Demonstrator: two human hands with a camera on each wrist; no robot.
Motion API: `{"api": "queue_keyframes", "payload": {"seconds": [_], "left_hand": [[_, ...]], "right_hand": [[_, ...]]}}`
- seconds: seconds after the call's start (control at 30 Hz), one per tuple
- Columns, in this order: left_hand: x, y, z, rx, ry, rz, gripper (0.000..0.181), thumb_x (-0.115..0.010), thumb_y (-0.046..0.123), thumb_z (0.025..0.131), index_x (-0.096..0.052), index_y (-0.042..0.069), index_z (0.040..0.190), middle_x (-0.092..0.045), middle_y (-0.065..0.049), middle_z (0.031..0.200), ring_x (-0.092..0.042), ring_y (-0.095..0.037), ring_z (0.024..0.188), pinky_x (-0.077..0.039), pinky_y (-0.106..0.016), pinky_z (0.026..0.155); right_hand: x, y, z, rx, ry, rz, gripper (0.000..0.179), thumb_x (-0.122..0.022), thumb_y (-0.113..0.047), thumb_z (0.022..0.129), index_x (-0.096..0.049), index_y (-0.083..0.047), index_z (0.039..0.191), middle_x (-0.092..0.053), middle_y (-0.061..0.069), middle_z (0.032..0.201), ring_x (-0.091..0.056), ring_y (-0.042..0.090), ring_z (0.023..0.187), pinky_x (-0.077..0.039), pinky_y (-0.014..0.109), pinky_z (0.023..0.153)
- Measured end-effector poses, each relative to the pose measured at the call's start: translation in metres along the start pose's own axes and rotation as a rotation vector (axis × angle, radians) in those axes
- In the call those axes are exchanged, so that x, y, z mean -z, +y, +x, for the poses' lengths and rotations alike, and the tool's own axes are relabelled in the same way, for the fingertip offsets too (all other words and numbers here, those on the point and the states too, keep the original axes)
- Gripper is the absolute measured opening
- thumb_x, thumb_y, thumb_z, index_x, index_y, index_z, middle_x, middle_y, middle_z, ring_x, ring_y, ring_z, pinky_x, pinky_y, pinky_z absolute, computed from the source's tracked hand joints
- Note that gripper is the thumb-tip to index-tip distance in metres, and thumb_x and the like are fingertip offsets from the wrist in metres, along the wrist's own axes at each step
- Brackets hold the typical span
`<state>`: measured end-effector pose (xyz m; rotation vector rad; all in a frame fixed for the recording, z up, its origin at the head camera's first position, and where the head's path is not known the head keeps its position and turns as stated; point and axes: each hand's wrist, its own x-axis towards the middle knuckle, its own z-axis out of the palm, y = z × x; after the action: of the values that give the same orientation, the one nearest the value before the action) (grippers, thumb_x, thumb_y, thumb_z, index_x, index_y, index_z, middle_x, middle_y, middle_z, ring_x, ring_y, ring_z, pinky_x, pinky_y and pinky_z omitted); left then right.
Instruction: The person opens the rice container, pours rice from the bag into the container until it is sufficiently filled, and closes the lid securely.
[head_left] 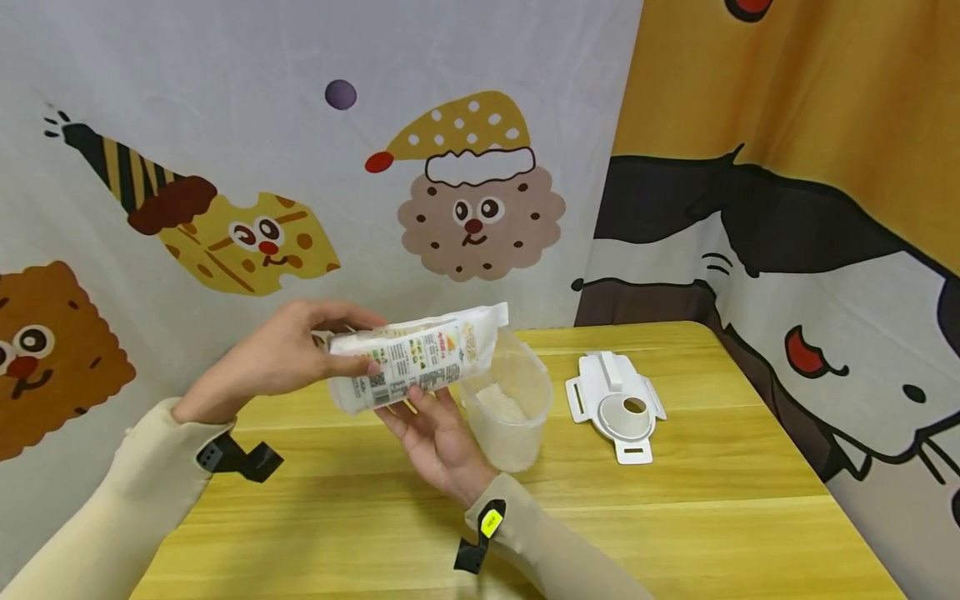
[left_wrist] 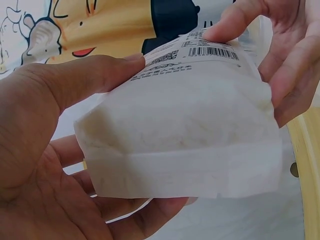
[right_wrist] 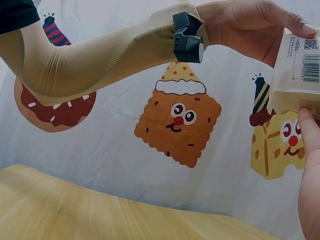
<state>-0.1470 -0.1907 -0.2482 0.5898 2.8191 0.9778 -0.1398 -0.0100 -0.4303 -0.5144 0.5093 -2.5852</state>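
A white printed bag (head_left: 420,354) lies tilted on its side in mid-air. Its far end reaches the rim of a clear plastic container (head_left: 532,367), which holds an off-white, powdery or grainy heap (head_left: 501,404). My left hand (head_left: 288,350) grips the bag's near end, thumb over the label and fingers on the other side. Under the bag, my right hand (head_left: 442,446) holds its lower edge; in the left wrist view, the right thumb (left_wrist: 232,25) lies on the printed side. Whether anything is flowing from the bag is hidden.
To the right of the container, a white plastic lid (head_left: 615,408) with side flaps and a round opening lies on the wooden table (head_left: 720,533). A cartoon-print curtain (head_left: 480,50) hangs behind the table and along its right side.
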Motion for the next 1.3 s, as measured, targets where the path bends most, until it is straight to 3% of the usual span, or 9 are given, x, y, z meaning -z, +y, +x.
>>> {"api": "queue_keyframes", "payload": {"seconds": [1.3], "left_hand": [[0.003, 0.0047, -0.0051, -0.022, 0.032, 0.029, 0.034, -0.086, 0.034, 0.085, -0.074, 0.028, 0.116, -0.075, 0.003, 0.102, -0.067, -0.019, 0.087, -0.057, -0.028, 0.068]], "right_hand": [[-0.0083, -0.0013, -0.0026, -0.053, 0.02, 0.016, 0.055, -0.07, -0.019, 0.099, -0.046, -0.028, 0.148, -0.05, -0.004, 0.151, -0.053, 0.019, 0.14, -0.039, 0.036, 0.123]]}}
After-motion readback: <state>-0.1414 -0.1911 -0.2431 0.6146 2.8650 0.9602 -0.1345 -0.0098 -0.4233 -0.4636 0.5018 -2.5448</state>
